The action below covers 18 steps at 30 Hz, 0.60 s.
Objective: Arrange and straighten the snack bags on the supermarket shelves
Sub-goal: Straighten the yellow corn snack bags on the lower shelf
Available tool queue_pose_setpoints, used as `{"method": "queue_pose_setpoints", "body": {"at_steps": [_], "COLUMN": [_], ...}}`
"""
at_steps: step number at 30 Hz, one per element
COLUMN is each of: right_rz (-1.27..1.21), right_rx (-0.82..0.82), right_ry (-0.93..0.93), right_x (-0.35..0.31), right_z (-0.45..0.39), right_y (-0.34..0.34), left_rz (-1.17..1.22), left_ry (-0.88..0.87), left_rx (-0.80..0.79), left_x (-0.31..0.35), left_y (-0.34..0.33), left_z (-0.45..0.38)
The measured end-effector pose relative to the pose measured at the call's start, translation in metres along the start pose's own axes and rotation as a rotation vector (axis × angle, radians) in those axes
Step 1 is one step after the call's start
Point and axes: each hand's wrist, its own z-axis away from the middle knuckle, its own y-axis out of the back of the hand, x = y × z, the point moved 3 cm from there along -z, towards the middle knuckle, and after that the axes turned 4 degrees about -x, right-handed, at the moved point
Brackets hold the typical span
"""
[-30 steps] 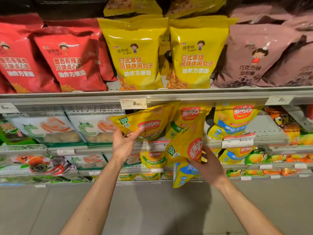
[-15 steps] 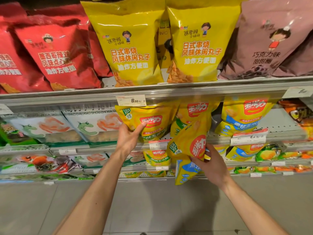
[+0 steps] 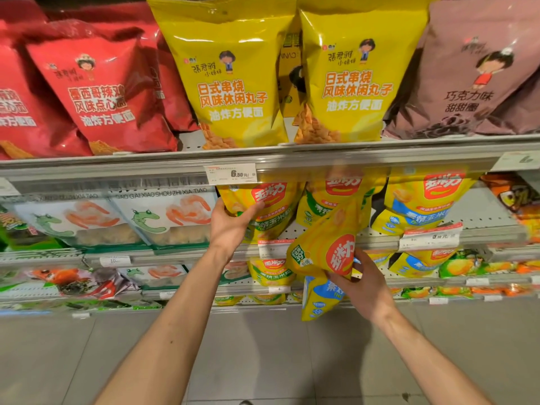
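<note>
Straightening was midway: left hand [image 3: 230,226] gripped a shelved yellow corn bag [image 3: 263,206]; right hand [image 3: 361,285] clutched two unplaced bags [image 3: 324,255].

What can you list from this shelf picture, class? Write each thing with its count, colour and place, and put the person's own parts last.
red snack bags: at least three, red, top shelf left
large yellow bags: two in front, yellow, top shelf centre
mauve bags: at least two, dusty pink, top shelf right
shrimp stick packs: two, white and green, second shelf left
corn snack bags: several, yellow, second shelf centre and right
price tag: one, white, top shelf edge
floor: grey tiles, below
left hand: one, holds a shelved corn bag
right hand: one, grips two loose bags, tilted, off the shelf
</note>
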Motion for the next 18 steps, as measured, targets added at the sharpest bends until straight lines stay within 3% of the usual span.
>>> {"method": "queue_pose_setpoints", "body": {"at_steps": [9, 13, 16, 18], "right_rz": [-0.001, -0.024, -0.042, -0.058], "right_rx": [-0.009, -0.009, -0.009, -0.018], "right_ry": [-0.003, -0.009, -0.002, 0.006], "right_x": [-0.008, -0.007, -0.012, -0.017], "right_z": [0.003, 0.002, 0.003, 0.005], "right_y": [0.001, 0.005, 0.008, 0.01], "left_rz": [-0.016, 0.015, -0.064, -0.121], "left_ry": [-0.152, -0.133, -0.136, -0.165], "left_rx": [0.058, 0.111, 0.213, 0.185], "left_x": [0.003, 0.004, 0.003, -0.001], "left_y": [0.016, 0.025, 0.037, 0.041], "left_z": [0.026, 0.037, 0.048, 0.058]}}
